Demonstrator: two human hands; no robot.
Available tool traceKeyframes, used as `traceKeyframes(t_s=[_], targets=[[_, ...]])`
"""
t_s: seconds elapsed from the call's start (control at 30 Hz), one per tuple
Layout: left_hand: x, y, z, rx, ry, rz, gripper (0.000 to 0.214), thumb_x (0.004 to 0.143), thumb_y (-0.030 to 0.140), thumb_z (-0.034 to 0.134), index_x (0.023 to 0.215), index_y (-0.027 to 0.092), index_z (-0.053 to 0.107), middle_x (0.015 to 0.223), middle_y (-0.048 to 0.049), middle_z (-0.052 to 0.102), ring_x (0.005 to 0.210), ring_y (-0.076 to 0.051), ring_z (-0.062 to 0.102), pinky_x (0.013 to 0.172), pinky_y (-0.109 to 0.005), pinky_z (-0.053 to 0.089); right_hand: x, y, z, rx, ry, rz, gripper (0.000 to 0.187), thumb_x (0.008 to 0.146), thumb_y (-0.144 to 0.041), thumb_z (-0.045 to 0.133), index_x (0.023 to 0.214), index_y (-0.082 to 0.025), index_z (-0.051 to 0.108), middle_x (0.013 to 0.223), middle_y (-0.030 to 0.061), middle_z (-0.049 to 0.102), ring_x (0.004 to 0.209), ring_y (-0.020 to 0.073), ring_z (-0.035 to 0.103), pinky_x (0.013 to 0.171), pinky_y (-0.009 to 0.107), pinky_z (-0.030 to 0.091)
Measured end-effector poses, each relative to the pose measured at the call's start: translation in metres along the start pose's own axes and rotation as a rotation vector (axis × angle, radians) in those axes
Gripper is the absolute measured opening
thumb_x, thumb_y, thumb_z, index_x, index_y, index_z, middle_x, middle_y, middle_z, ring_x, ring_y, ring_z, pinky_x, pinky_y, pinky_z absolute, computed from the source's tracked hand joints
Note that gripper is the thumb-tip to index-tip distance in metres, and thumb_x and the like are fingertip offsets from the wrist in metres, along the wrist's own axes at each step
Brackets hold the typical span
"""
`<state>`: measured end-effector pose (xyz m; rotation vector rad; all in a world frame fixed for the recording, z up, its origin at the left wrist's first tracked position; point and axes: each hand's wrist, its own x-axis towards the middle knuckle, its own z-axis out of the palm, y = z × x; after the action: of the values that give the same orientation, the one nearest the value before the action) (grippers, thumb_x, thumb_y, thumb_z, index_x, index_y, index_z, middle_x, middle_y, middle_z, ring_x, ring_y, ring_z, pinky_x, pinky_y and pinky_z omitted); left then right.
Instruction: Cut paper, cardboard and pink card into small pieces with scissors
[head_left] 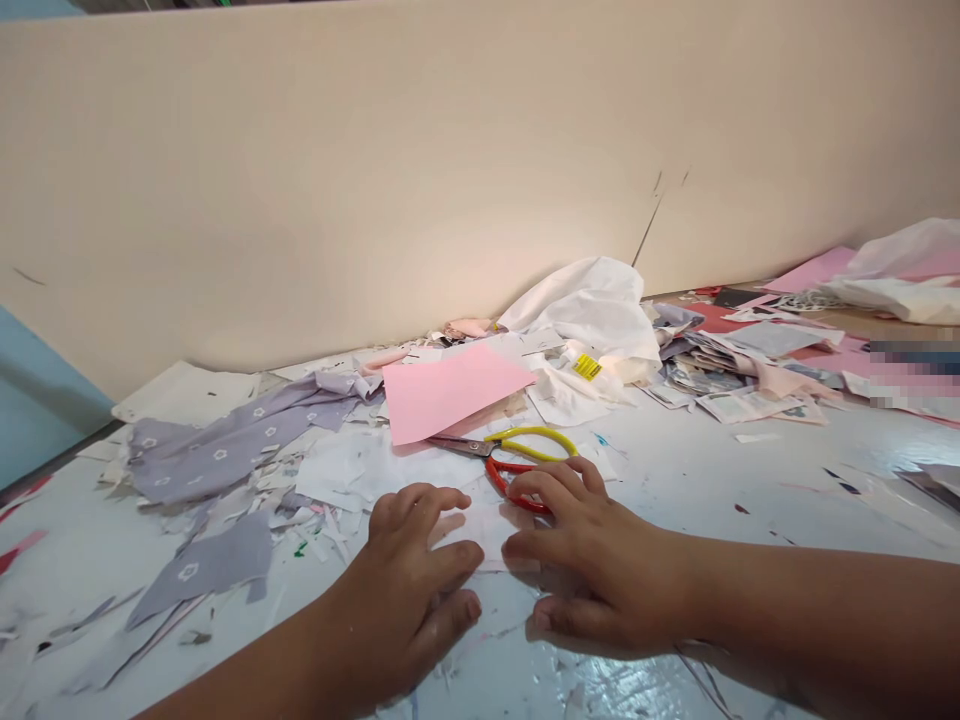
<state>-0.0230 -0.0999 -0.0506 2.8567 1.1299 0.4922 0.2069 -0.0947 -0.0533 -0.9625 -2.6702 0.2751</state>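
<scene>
My left hand (424, 570) hovers low over the table with its fingers spread and curled, holding nothing. To its right, my right hand (585, 560) is also open, its fingertips by the red handle of the scissors (469, 446); whether they touch it I cannot tell. The scissors have one yellow and one red handle, and their blade tips lie against a pink sheet (450, 390). A pale piece of paper or cloth (491, 535) lies flat between my hands, partly hidden by the fingers.
Lilac flowered fabric (247, 435) and small scraps lie at the left. White crumpled cloth (585, 310) with a yellow label (587, 367) sits behind the scissors. Stacked cut pieces (720, 365) lie at the right. A beige panel (337, 180) closes off the table's back.
</scene>
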Motion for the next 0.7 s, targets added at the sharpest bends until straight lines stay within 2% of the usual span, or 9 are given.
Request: traceKeyframes(t_s=[0.37,0.6,0.7], targets=[[-0.0006,0.0014,0.0004,0.004,0.014,-0.015,0.013,0.078,0.029,0.048,0.079,0.022,0.059,0.109,-0.0079,0.045,0.108,-0.027,0.035,0.086,-0.046,0.03,-0.0008,-0.0004,0.0,0.002,0.035,0.013,0.025,0.071,-0.044,0.054,0.09,-0.028,0.057,0.111,0.0064,0.037,0.109,0.0266,0.032,0.09,0.048,0.018],[0.0004,-0.0024,-0.0016,-0.022,-0.073,-0.019,0.015,0.079,0.031,0.046,0.083,0.021,0.056,0.108,-0.008,0.046,0.112,-0.027,0.033,0.088,-0.046,0.032,-0.0004,-0.0004,0.0001,0.007,0.035,0.06,0.023,0.072,-0.045,0.052,0.087,-0.027,0.056,0.105,0.006,0.039,0.105,0.026,0.034,0.089,0.048,0.02],[0.0004,-0.0031,-0.0001,-0.022,-0.063,-0.023,0.016,0.078,0.033,0.047,0.086,0.022,0.056,0.107,-0.0081,0.046,0.112,-0.027,0.034,0.088,-0.046,0.032,0.0,-0.0014,-0.0002,-0.001,0.026,0.083,0.025,0.072,-0.047,0.052,0.087,-0.027,0.056,0.108,0.0063,0.038,0.106,0.0274,0.033,0.089,0.049,0.019]])
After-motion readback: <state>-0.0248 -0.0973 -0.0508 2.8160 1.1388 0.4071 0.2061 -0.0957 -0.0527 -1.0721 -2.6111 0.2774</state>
